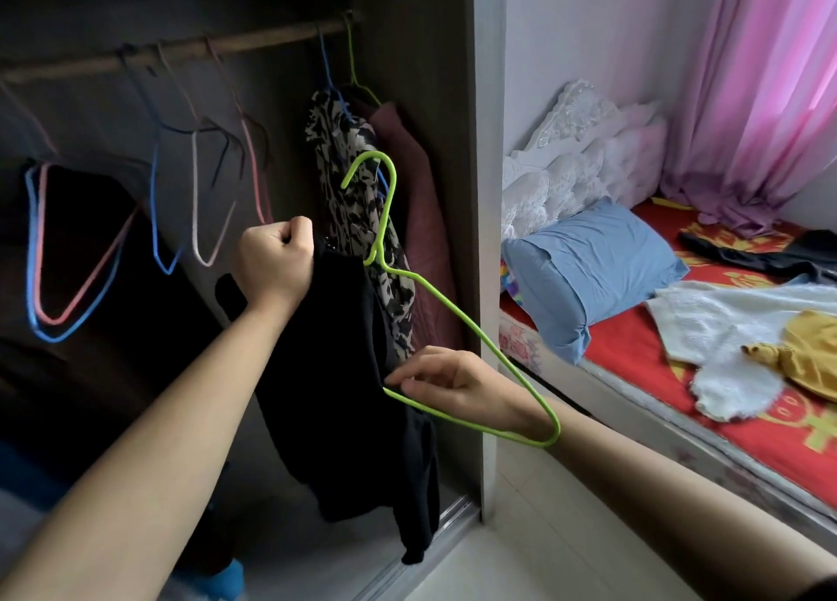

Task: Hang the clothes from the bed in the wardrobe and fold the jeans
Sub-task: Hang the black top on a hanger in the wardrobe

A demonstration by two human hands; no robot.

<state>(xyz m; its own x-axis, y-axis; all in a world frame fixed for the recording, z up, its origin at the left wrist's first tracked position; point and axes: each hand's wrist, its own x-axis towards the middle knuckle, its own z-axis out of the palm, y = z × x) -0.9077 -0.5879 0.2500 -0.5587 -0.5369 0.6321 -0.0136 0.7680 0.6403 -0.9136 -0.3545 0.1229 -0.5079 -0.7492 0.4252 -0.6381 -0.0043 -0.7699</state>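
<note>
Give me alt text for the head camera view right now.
In front of an open wardrobe, the left hand grips a black garment while the right hand pinches a green hanger partly threaded into it. Empty hangers and two hung garments share the rail; more clothes lie on the red bed to the right.

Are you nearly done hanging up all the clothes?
Not yet. Two garments already hang on the rail. The left hand holds a black top while the right hand works a green hanger into it. White, yellow and dark clothes still wait on the bed.
</note>
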